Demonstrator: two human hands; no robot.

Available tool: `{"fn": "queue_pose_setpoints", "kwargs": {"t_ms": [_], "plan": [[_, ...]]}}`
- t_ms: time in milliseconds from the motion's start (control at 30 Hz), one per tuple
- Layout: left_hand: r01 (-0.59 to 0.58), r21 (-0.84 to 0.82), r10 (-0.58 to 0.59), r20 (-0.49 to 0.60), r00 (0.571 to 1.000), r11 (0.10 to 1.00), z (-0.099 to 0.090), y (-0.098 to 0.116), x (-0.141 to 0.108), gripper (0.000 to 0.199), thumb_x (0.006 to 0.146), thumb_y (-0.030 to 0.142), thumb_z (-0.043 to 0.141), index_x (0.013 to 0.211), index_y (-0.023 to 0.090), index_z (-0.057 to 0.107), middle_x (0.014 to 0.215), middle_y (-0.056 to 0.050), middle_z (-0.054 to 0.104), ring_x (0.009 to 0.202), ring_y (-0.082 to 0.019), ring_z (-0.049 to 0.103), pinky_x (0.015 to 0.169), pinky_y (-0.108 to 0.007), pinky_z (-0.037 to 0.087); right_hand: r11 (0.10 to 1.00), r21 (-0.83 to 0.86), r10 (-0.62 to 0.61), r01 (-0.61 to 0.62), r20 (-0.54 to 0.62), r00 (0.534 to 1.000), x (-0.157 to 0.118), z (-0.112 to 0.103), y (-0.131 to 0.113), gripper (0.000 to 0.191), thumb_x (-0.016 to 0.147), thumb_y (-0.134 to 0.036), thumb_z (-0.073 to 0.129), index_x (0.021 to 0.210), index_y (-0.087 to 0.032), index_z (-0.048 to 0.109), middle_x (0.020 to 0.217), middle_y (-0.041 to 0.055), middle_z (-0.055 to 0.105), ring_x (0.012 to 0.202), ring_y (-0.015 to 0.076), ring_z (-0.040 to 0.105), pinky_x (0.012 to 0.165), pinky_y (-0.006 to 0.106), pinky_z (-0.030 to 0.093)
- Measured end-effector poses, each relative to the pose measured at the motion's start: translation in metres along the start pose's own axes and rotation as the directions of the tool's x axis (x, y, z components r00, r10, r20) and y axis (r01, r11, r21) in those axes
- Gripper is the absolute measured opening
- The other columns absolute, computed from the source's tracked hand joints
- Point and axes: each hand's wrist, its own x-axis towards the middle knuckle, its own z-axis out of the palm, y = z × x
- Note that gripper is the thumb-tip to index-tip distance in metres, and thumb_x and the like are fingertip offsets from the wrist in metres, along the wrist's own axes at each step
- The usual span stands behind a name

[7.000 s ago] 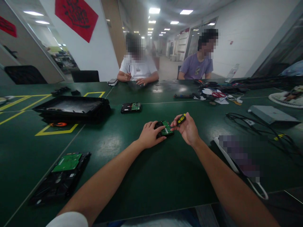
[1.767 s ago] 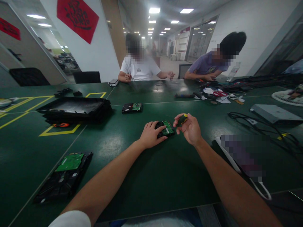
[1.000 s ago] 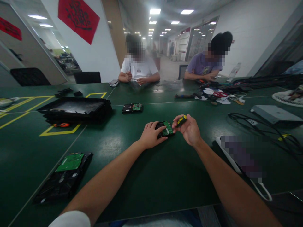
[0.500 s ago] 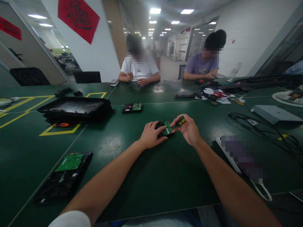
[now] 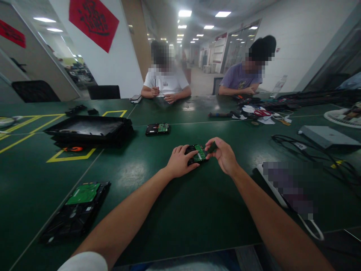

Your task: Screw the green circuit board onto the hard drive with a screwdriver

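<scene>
A black hard drive with a green circuit board [image 5: 200, 153] lies on the green table [image 5: 180, 210]. My left hand [image 5: 182, 162] rests over its left part, thumb and fingers spread along its edges. At the drive's right end is my right hand [image 5: 222, 155], fingers curled and pinched together around something small and dark that I cannot make out. Another drive [image 5: 158, 129] lies farther off to the left, and a larger black unit with a green board [image 5: 76, 210] is at the near left.
Black trays [image 5: 87, 128] are stacked at the left. On the right are a silver box [image 5: 328, 136], black cables [image 5: 318, 154] and a blurred device in a white frame [image 5: 272, 186]. Two people sit across the table, near a pile of tools and scraps [image 5: 262, 113].
My right hand's fingers have shifted and curled slightly; the yellow part seen between them before no longer shows. The person at the right has leaned to the right. My left hand stays put.
</scene>
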Motion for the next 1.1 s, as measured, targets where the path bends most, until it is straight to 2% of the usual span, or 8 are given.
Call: {"fn": "queue_pose_setpoints", "kwargs": {"t_ms": [133,333,567,767,967,1100], "plan": [[-0.005,0.003,0.005,-0.004,1.0,1.0,0.0006,-0.0002,-0.0001,0.066,0.093,0.069,0.058,0.149,0.035,0.058,0.155,-0.014,0.045,0.14,-0.041,0.042,0.113,-0.06,0.036,0.997,0.069,0.039,-0.041,0.041,0.998,0.0003,0.001,-0.0029,0.045,0.095,-0.064,0.058,0.083,-0.022,0.068,0.081,0.0051,0.064,0.079,0.0209,0.063,0.059,0.031,0.057],[0.001,0.004,0.0,-0.005,1.0,1.0,0.0009,0.0,0.0004,0.065,0.092,0.068,0.06,0.148,0.035,0.059,0.155,-0.013,0.045,0.14,-0.04,0.041,0.113,-0.06,0.036,0.985,0.158,0.075,-0.075,0.006,0.997,0.0017,0.0025,-0.0034,0.059,0.094,-0.079,0.046,0.083,-0.024,0.066,0.071,0.0029,0.059,0.071,0.0201,0.061,0.058,0.032,0.056],[-0.005,0.009,0.005,0.002,1.0,1.0,-0.0007,0.0001,-0.0002,0.066,0.093,0.069,0.057,0.149,0.035,0.058,0.155,-0.015,0.044,0.14,-0.041,0.041,0.112,-0.06,0.037,0.992,0.12,0.041,-0.043,0.02,0.999,0.0016,0.0,0.0012,0.042,0.098,-0.061,0.055,0.101,-0.023,0.073,0.085,0.0051,0.064,0.083,0.0205,0.062,0.057,0.028,0.056],[-0.001,0.013,0.001,-0.006,1.0,1.0,0.0008,0.0001,-0.0004,0.066,0.092,0.069,0.058,0.149,0.036,0.058,0.155,-0.014,0.045,0.139,-0.04,0.042,0.113,-0.059,0.037,0.988,0.152,0.015,-0.017,0.018,1.0,0.0013,0.0001,0.001,0.037,0.097,-0.055,0.057,0.088,-0.022,0.07,0.087,0.0052,0.065,0.084,0.0208,0.063,0.058,0.029,0.057],[-0.009,0.021,0.009,-0.02,1.0,1.0,0.0019,-0.0002,-0.0007,0.065,0.093,0.069,0.057,0.149,0.035,0.058,0.154,-0.015,0.045,0.139,-0.041,0.043,0.112,-0.059,0.037,0.974,0.218,0.065,-0.067,0.015,0.998,0.0016,0.0023,-0.0022,0.048,0.097,-0.067,0.051,0.088,-0.023,0.068,0.074,0.0024,0.059,0.073,0.0196,0.061,0.058,0.03,0.054],[-0.007,0.024,0.007,-0.019,1.0,1.0,0.002,0.0001,-0.0003,0.065,0.093,0.068,0.058,0.149,0.035,0.058,0.154,-0.015,0.046,0.139,-0.04,0.043,0.112,-0.058,0.037,0.974,0.215,0.08,-0.077,-0.006,0.997,0.0019,0.0022,-0.0026,0.059,0.095,-0.076,0.046,0.09,-0.023,0.069,0.073,0.0028,0.058,0.071,0.0199,0.059,0.056,0.03,0.053]]}}
